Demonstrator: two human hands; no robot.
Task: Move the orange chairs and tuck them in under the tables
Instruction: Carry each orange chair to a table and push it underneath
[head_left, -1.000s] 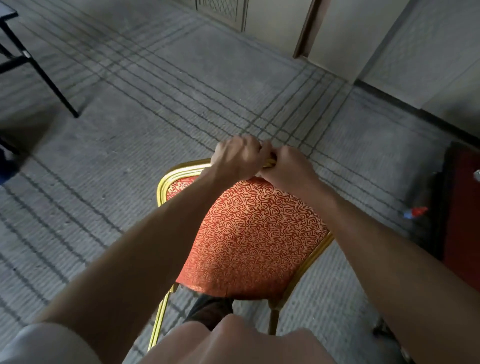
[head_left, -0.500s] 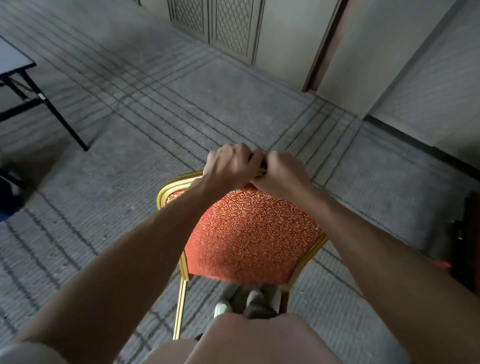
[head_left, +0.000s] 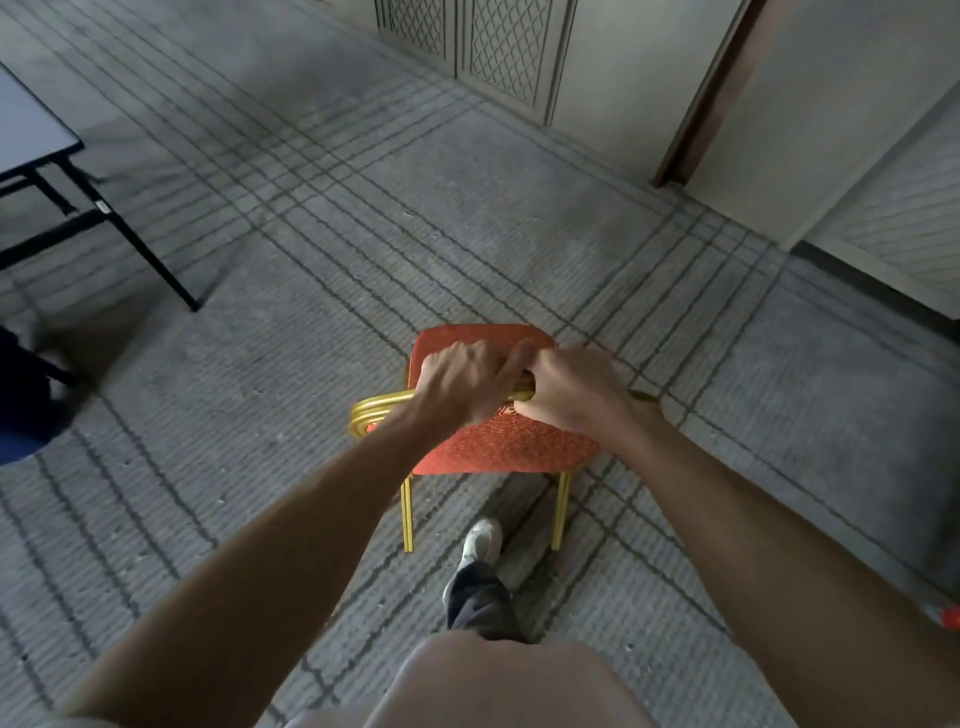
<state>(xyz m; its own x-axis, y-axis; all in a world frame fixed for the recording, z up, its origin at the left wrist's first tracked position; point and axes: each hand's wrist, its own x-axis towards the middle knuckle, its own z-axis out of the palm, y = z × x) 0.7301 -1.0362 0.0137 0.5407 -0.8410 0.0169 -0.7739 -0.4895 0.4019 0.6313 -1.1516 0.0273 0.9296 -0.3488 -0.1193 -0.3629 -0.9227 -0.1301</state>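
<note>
An orange chair with patterned upholstery and a gold metal frame stands upright on the carpet right in front of me, its back toward me. My left hand and my right hand sit side by side, both closed around the gold top rail of the backrest. The seat shows just beyond my knuckles. Two gold rear legs reach the floor below the backrest. A table with a pale top and black legs stands at the far left, well apart from the chair.
Grey carpet with dark grid lines covers the floor. A wall with lattice panels and a doorway runs along the far side. My shoe is just behind the chair. A dark blue thing sits at the left edge.
The chair has gone from tilted back toward me to upright and farther from me, its seat now visible. The view swung left, bringing more of the table in. Both hands kept their grip.
</note>
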